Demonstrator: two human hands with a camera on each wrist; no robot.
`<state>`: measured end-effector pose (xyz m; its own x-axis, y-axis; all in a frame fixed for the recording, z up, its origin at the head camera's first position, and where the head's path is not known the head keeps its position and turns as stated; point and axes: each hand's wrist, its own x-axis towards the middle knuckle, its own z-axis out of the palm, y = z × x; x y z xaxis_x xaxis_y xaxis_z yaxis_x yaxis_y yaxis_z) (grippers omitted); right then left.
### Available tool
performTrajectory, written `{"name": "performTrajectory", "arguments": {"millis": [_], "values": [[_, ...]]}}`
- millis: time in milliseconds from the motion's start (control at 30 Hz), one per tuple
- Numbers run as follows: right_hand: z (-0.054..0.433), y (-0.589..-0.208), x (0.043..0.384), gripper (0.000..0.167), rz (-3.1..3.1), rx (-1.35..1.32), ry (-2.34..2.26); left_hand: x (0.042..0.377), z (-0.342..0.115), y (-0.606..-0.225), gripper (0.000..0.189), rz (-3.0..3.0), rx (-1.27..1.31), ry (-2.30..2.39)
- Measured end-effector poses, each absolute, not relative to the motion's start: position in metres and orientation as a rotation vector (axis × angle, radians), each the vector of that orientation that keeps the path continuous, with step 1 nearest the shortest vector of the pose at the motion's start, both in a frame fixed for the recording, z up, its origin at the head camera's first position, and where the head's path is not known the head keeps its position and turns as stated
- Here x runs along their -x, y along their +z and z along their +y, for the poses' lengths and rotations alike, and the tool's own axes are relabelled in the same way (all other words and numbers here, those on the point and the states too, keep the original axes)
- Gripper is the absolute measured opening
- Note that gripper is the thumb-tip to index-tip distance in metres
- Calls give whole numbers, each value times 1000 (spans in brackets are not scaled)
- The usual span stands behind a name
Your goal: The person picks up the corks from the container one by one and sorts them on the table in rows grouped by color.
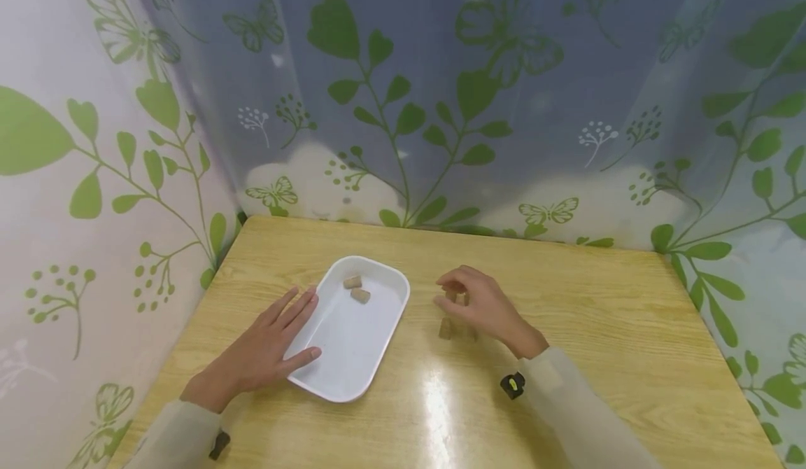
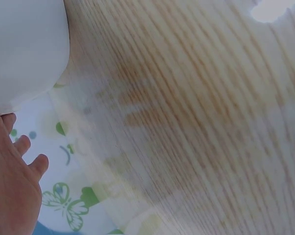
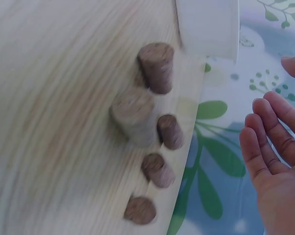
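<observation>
A white tray [image 1: 343, 346] sits left of the middle of the table, with two corks [image 1: 360, 295] lying at its far end. My left hand [image 1: 264, 350] rests along the tray's left rim, fingers straight and thumb reaching over the edge. Right of the tray, my right hand [image 1: 483, 306] hovers over several corks [image 1: 446, 328] and partly hides them in the head view. The right wrist view shows these corks [image 3: 134, 117] standing on the table, differing in size. That hand's fingers [image 3: 267, 115] are gently bent and apart from the thumb, holding nothing.
The wood-grain table [image 1: 598, 357] reaches back to a curtain [image 1: 415, 105] printed with leaves and butterflies, which also hangs at the left and right. A bright glare patch lies on the table in front of the corks. Each wrist wears a small black device [image 1: 513, 385].
</observation>
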<state>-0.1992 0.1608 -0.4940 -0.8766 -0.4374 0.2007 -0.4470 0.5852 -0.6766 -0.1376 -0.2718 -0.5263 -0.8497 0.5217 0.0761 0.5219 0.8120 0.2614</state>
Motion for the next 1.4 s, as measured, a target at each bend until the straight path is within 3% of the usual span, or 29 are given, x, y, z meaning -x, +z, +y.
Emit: {"name": "performTrajectory", "arguments": {"millis": [767, 1400], "values": [[93, -484, 216, 39, -2841, -954, 1193, 137, -271, -522, 87, -3003, 865, -445], [61, -490, 230, 37, -2890, -1071, 1027, 138, -272, -527, 88, -3003, 860, -435]]}}
